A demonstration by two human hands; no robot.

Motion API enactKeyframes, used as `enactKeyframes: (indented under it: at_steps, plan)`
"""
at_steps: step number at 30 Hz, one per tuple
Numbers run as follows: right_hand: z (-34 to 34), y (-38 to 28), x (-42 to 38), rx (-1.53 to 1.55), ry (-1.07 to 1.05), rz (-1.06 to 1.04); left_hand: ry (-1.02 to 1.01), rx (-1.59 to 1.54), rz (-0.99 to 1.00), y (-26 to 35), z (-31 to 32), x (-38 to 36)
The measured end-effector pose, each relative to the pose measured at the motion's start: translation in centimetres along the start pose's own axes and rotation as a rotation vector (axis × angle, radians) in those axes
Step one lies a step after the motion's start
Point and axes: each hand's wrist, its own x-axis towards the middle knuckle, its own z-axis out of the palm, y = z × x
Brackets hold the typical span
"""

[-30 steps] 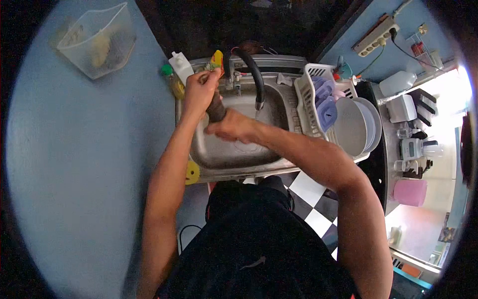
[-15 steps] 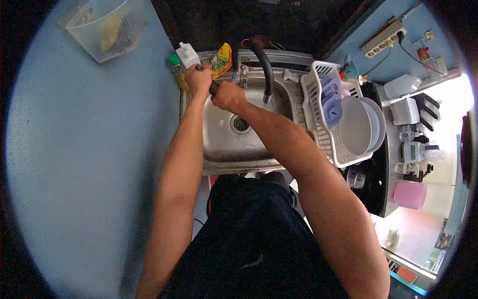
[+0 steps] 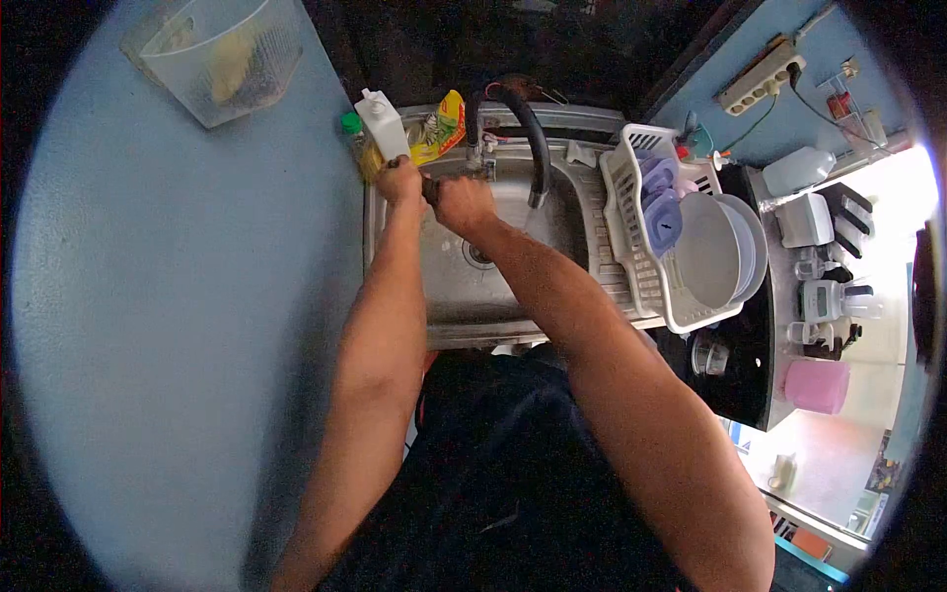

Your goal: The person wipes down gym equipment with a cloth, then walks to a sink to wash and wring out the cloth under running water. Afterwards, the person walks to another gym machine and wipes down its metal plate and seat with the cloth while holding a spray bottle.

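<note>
Over the left side of the metal sink (image 3: 449, 286), my left hand (image 3: 400, 184) is closed around a dark object (image 3: 429, 188). My right hand (image 3: 466, 205) is closed on the same object from the right, its knuckles up. Only a short dark piece shows between the two fists, so its kind is hard to make out. Just beyond my left hand stand a white bottle (image 3: 383, 123) and a green-capped bottle (image 3: 363, 150). A yellow pouch (image 3: 452, 123) sits behind the gap between my hands. The black faucet spout (image 3: 538, 153) curves down right of my right hand.
A white dish rack (image 3: 631, 227) to the right holds bowls (image 3: 707, 247) and purple containers (image 3: 663, 219). The blue wall (image 3: 197, 326) borders the sink on the left, with a clear plastic bin (image 3: 222, 64) mounted high. A pink container (image 3: 817, 385) stands at far right.
Both hands have come slightly nearer to me with the dark object still between them. More of the white bottle shows now. The view has shifted a little.
</note>
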Motion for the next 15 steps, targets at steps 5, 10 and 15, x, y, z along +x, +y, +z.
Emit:
enactKeyframes:
  at_steps: [5, 10, 15]
  plan:
    - [0.2, 0.4, -0.6, 0.007, -0.012, -0.003, 0.057, -0.228, -0.176, -2.6, 0.6, 1.1]
    - [0.1, -0.8, -2.1, 0.300, -0.114, 0.113, -0.450, -0.364, -0.401, -0.5, -1.3, 1.1]
    - [-0.8, 1.7, -5.9, 1.914, -0.836, 0.236, -0.943, -0.617, -0.768, 4.3, -2.8, -2.1]
